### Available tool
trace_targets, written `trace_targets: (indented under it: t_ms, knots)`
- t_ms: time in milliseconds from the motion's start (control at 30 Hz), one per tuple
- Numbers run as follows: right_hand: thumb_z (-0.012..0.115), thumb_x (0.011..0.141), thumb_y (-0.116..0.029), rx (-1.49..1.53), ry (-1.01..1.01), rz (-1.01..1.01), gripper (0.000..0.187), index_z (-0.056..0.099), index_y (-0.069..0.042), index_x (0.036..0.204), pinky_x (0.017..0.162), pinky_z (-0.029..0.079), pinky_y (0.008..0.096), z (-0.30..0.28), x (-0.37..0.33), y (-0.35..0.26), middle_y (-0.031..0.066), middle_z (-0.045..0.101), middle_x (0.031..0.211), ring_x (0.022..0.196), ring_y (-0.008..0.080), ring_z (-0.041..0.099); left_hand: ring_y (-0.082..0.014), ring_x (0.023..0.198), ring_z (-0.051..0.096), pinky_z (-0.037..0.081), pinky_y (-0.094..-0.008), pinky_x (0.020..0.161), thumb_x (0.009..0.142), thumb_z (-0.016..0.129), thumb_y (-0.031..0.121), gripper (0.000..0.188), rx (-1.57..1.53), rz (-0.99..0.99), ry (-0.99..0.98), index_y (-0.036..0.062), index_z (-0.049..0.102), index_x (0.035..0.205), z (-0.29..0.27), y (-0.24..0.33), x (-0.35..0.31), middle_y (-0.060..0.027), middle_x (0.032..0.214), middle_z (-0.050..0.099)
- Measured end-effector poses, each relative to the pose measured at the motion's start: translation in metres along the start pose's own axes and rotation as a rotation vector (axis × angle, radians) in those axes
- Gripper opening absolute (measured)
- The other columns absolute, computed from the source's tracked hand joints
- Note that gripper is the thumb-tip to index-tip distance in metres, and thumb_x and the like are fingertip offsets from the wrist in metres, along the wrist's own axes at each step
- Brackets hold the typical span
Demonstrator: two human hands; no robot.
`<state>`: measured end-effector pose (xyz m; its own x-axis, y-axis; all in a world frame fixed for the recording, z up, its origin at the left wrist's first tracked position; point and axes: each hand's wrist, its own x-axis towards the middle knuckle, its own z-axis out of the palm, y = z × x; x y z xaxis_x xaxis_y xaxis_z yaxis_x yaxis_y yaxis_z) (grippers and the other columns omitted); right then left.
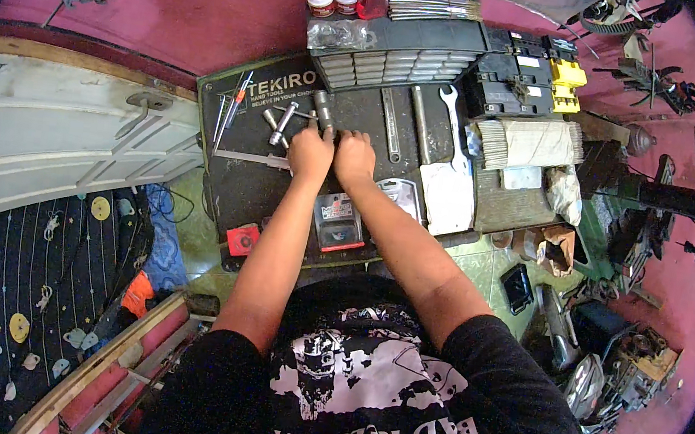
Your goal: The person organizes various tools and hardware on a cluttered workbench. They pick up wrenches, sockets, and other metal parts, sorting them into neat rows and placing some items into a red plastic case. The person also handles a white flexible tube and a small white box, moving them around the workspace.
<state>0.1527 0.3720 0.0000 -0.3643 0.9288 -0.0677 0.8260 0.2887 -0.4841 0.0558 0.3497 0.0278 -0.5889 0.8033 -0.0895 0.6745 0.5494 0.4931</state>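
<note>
On the black work mat, my left hand (310, 154) and my right hand (354, 157) are side by side with their fingers curled. A dark metal cylinder (323, 110) points away from me, its near end at the fingers of my left hand. What either hand grips is hidden by the knuckles. Left of my left hand lie crossed metal socket tools (283, 123). A vernier caliper (250, 157) reaches from the mat's left side to my left wrist. Slim screwdrivers (236, 107) lie farther left. Between my forearms is a clear-windowed package (339, 224).
A ribbed wrench (391, 126), a metal bar (420, 126) and an open-ended wrench (457, 131) lie right of my hands. Behind stands a grey drawer organizer (399, 65). Black batteries (501, 96) stand at the back right. A red packet (243, 239) lies at the front left.
</note>
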Motion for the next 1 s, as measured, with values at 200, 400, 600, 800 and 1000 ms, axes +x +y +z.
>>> trace_targets:
  t_ms: [200,400,600,800,1000]
  knots:
    - [0.060,0.089,-0.013,0.018,-0.016,0.030,0.019,0.068,0.002,0.099,0.087,0.056,0.0411,0.009,0.001,0.006,0.0214,0.072,0.102,0.101,0.0347,0.067,-0.0455,0.082,0.070,0.055,-0.0531,0.075,0.088,0.071,0.031,0.031,-0.019,-0.012,-0.064,0.0021,0.073,0.096,0.005,0.006,-0.005,-0.0253,0.086,0.071]
    - [0.061,0.086,-0.010,0.044,0.039,0.013,0.016,0.065,0.004,0.092,0.086,0.054,0.0457,0.000,-0.016,0.028,0.0256,0.070,0.093,0.094,0.0395,0.067,-0.0441,0.082,0.070,0.054,-0.0511,0.076,0.086,0.073,0.028,0.032,-0.112,0.062,-0.039,0.0027,0.072,0.105,0.025,0.010,-0.021,-0.0228,0.085,0.072]
    - [0.063,0.083,-0.008,0.121,0.075,0.034,0.016,0.066,0.007,0.088,0.083,0.054,0.0508,-0.014,-0.025,0.046,0.0305,0.069,0.088,0.086,0.0453,0.068,-0.0458,0.088,0.070,0.055,-0.0536,0.079,0.090,0.070,0.030,0.038,-0.086,0.064,-0.144,0.0011,0.068,0.114,0.035,0.027,-0.016,-0.0270,0.090,0.071]
    - [0.065,0.084,-0.010,0.093,0.073,0.083,0.016,0.066,0.006,0.088,0.082,0.055,0.0520,-0.021,-0.015,0.043,0.0307,0.069,0.088,0.086,0.0451,0.068,-0.0440,0.087,0.070,0.055,-0.0516,0.079,0.090,0.069,0.032,0.046,-0.093,0.090,-0.168,-0.0005,0.066,0.123,0.037,0.031,-0.001,-0.0247,0.089,0.072]
    - [0.065,0.084,-0.011,0.063,0.053,0.113,0.017,0.067,0.005,0.090,0.083,0.056,0.0507,-0.020,-0.013,0.044,0.0299,0.069,0.090,0.090,0.0440,0.069,-0.0455,0.090,0.070,0.056,-0.0534,0.081,0.091,0.067,0.034,0.043,-0.047,0.103,-0.186,0.0015,0.067,0.119,0.038,0.033,0.000,-0.0269,0.092,0.071]
